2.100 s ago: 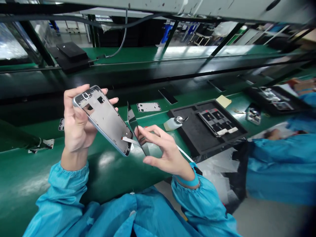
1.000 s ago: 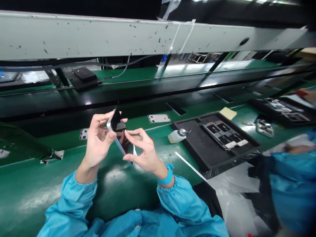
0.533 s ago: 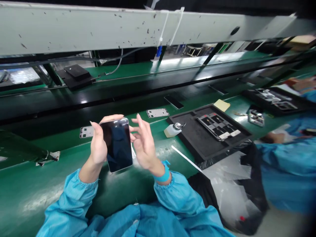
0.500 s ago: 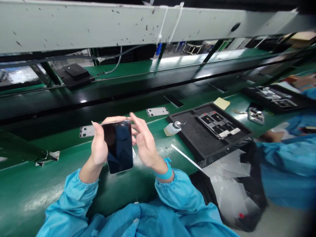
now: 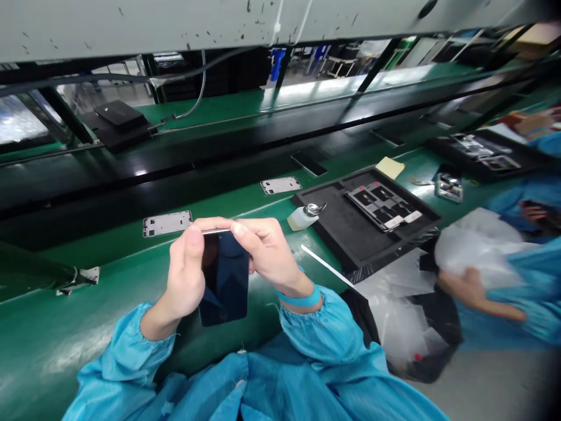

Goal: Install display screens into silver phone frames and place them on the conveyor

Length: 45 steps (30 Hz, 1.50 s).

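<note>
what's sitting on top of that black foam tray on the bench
On the black foam tray lies a stack of flat phone parts, toward its far right. A small white bottle stands at its left edge. What lies under the stack is covered.

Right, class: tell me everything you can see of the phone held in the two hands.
The phone is a flat slab with a glossy black glass front, dark and reflective, and a thin silvery rim at its top edge. It is held above the green bench, screen toward the camera, top end away. The left hand grips its left side, thumb on the glass; the right hand pinches the top right corner.
</note>
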Motion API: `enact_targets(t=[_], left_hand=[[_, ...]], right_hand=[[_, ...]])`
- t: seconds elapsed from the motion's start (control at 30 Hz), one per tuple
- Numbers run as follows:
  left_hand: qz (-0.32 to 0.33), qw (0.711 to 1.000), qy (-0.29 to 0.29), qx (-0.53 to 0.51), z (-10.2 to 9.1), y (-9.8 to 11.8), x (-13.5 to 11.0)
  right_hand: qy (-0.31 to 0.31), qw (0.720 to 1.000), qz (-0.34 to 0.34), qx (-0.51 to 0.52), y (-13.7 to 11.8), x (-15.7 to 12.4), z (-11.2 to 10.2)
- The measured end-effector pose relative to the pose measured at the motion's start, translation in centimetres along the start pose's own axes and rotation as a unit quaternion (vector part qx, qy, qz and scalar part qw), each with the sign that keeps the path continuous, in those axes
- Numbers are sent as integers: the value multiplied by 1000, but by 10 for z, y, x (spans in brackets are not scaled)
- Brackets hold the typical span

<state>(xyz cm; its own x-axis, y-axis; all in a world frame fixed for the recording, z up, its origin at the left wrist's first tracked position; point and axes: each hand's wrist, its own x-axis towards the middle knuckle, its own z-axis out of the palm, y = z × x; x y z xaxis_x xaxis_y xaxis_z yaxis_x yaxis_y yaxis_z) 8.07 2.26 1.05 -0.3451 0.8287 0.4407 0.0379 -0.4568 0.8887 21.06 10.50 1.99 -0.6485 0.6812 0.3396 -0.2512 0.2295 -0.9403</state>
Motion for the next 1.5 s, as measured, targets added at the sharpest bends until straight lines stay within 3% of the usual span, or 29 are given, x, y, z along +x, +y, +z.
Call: enact_targets(t=[0.1,0.17,0.23,0.37,0.6,0.73,0.87,0.97,1.23,1.4,1.5], left_hand=[[22,999,13,43,2,-12,8],[-13,999,41,10,1,-18,18],[-68,992,78,-77,-4,-18,29],[-127,957,146,-217,-16,-8,44],[-154,948,178,-215,-20,-4,44],[-150,943,201,-218,-16,-7,45],[-123,943,219,-220,-12,-7,45],[-105,947,224,-206,-11,-7,44],[-73,963,192,-176,-20,-22,48],[-28,972,204,-110,-23,-43,58],[-32,950,288,-114,-8,-50,66]], right_hand=[[46,999,8,2,13,10,0],[61,997,33,17,27,8,-1],[15,996,75,37,40,-2,-3],[-167,974,142,64,53,-32,-8],[-233,965,110,47,55,-38,-13],[-210,972,104,25,66,-35,-11],[-146,979,130,59,79,-37,1],[-135,976,145,88,84,-37,8],[-118,979,106,131,93,-21,8],[-183,951,172,178,104,-17,9],[-194,940,174,221,111,-17,5]])
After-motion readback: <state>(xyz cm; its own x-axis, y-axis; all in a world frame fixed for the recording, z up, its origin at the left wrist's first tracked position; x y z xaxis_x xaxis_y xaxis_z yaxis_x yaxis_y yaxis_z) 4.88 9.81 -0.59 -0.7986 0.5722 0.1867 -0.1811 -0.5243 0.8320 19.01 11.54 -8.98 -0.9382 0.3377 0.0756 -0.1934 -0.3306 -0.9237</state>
